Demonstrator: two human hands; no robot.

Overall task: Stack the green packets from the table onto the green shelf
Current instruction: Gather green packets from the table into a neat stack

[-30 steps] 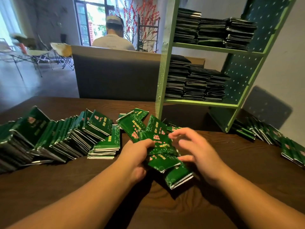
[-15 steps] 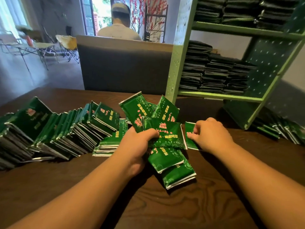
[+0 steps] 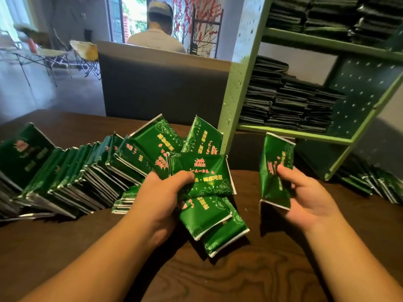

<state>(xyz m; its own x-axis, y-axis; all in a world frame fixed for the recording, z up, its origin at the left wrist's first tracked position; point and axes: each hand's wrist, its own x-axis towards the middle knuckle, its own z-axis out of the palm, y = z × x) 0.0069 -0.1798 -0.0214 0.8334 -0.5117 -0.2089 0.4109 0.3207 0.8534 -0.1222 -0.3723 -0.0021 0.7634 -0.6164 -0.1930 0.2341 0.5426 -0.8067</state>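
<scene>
At the far left a long slumped row of green packets [image 3: 65,175] leans across the dark wooden desk [image 3: 239,277], its near end just beside the left hand [image 3: 161,199]. That hand grips a splayed fan of packets [image 3: 200,179], thumb pressed on the top one, the lowest ones hanging out below the palm. To its right, the right hand [image 3: 305,197] pinches a single packet [image 3: 275,171] upright between thumb and fingers [image 3: 290,173], apart from the fan. Beyond it stands the green shelf [image 3: 294,134], its two visible levels already carrying dark stacks, with more packets [image 3: 370,182] lying on the desk by its foot. The fan looks loose: a slack thumb or a quick tilt would likely spill the lower packets, and a careless left elbow could topple the leaning row. The shelf's front post stands close behind the fan, so a lift should probably clear it rightward; bare desk lies near the forearms.
</scene>
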